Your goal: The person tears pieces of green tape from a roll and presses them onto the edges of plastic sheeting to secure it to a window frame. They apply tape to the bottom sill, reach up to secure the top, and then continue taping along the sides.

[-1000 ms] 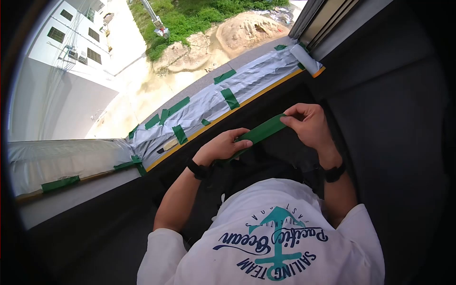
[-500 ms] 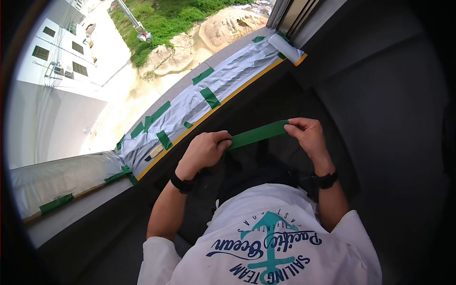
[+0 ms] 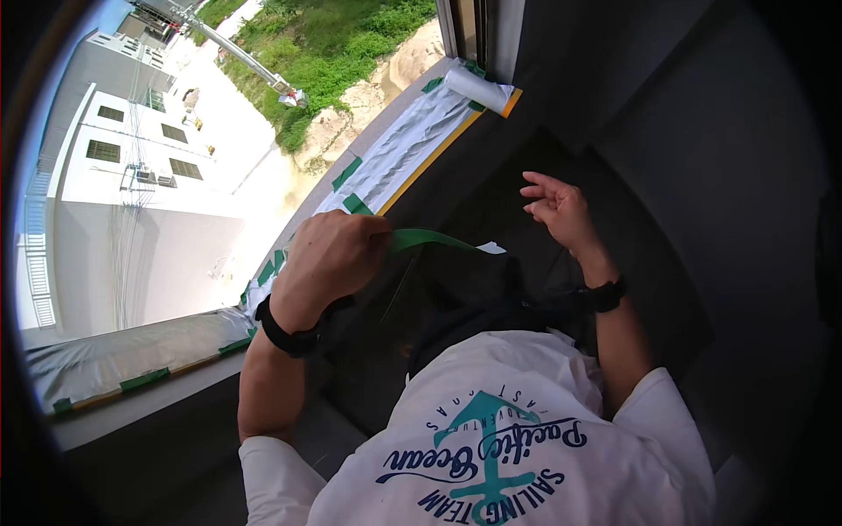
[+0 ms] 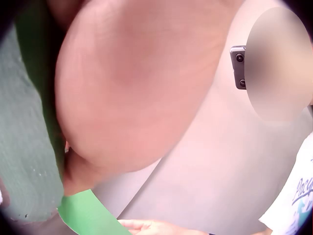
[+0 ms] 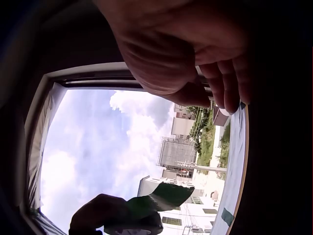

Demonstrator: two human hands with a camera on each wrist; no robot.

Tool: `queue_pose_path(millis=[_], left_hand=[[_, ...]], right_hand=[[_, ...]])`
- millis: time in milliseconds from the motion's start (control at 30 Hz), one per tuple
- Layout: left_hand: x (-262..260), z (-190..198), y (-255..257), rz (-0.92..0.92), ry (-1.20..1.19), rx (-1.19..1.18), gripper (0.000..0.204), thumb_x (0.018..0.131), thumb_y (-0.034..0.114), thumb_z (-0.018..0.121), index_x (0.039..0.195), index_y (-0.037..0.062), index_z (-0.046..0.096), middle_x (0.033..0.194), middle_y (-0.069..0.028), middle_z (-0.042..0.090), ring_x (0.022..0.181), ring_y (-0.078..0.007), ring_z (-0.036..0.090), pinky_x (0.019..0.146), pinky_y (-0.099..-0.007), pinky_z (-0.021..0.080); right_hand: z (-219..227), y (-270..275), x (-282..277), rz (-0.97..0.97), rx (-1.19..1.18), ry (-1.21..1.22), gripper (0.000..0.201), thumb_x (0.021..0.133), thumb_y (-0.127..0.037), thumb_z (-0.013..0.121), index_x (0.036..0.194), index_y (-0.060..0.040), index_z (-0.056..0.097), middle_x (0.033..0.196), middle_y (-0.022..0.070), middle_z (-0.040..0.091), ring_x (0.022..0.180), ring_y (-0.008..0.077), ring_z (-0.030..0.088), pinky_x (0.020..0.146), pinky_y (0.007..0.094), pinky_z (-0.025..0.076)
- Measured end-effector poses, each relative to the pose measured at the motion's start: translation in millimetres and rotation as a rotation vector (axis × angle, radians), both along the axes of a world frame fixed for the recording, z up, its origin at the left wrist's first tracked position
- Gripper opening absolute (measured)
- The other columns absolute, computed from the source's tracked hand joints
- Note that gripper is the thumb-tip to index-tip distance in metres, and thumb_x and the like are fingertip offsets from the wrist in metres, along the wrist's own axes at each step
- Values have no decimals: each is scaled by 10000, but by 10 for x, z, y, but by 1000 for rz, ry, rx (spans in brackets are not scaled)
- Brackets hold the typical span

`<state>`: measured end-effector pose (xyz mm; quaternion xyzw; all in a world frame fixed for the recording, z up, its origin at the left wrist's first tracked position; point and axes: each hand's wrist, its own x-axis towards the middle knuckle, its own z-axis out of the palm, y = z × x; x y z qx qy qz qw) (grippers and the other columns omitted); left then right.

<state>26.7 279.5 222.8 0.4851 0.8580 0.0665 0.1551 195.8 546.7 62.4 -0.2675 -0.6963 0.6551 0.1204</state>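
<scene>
Head view: from above, facing down over the white shirt (image 3: 491,438) toward both hands and the window sill (image 3: 412,149), at arm's length. Left wrist view: pressed against the left hand (image 4: 137,83), blurred skin filling most of the picture, green tape (image 4: 85,213) at the lower edge. Right wrist view: from beneath the right hand (image 5: 195,44), facing outward through the window frame (image 5: 44,98) at sky and buildings. Shared by all three: the green tape.
</scene>
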Motion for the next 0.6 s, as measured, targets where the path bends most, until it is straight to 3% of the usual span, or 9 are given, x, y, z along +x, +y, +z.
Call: queue_pose_path(millis=[67, 100, 133, 200, 333, 400, 500, 600], left_hand=[[64, 86, 243, -32, 9, -152, 147, 863, 196, 646, 917, 101, 745, 723, -154, 666, 685, -345, 651, 647, -431, 502], [95, 99, 356, -48, 20, -161, 147, 863, 196, 646, 917, 101, 745, 723, -154, 666, 685, -345, 651, 647, -431, 502], [127, 107, 448, -70, -3, -162, 145, 863, 193, 651, 926, 105, 748, 729, -149, 672, 689, -340, 657, 653, -425, 508], [202, 140, 630, -103, -13, -174, 144, 862, 189, 656, 935, 108, 750, 736, -144, 678, 693, -334, 663, 659, -419, 513], [365, 182, 959, -152, -40, -214, 149, 872, 177, 623, 936, 142, 753, 717, -148, 672, 718, -348, 663, 659, -442, 503], [442, 175, 1076, -162, -54, -239, 150, 874, 190, 627, 943, 145, 754, 724, -149, 674, 725, -352, 664, 662, -443, 504], [521, 153, 1220, -125, -70, -296, 161, 885, 213, 629, 960, 146, 754, 737, -156, 680, 738, -355, 669, 674, -442, 508], [595, 148, 1335, -121, -125, -373, 186, 909, 230, 615, 984, 123, 747, 758, -175, 680, 734, -362, 668, 679, -440, 511]], right_hand=[[255, 58, 10, 131, 31, 220, 329, 881, -13, 646, 1209, -10, 669, 1055, 80, 715, 864, 61, 640, 792, 232, 541], [411, 88, -18, 243, -34, 220, 332, 921, -44, 631, 1252, -28, 648, 1152, 62, 688, 1048, 106, 637, 964, 259, 496], [608, 55, -56, 287, -47, 269, 328, 929, -89, 646, 1250, -23, 643, 1161, 61, 687, 1075, 103, 628, 963, 273, 494], [745, 25, -173, 403, 108, 432, 361, 895, -142, 695, 1229, -15, 642, 1171, 107, 692, 1115, 194, 642, 972, 344, 487], [510, -74, -310, 463, 243, 563, 370, 849, -159, 730, 1186, -26, 659, 1154, 140, 692, 1105, 258, 650, 974, 367, 485], [544, 1, -241, 654, 168, 419, 350, 814, -170, 748, 1126, -29, 676, 1112, 150, 698, 1074, 289, 655, 956, 376, 494], [454, 79, -165, 687, 133, 418, 340, 796, -174, 755, 1095, -30, 681, 1083, 152, 705, 1066, 292, 654, 944, 387, 494], [419, 188, -133, 723, 125, 376, 283, 809, -184, 750, 1031, -18, 696, 974, 140, 722, 930, 253, 692, 818, 370, 538]])
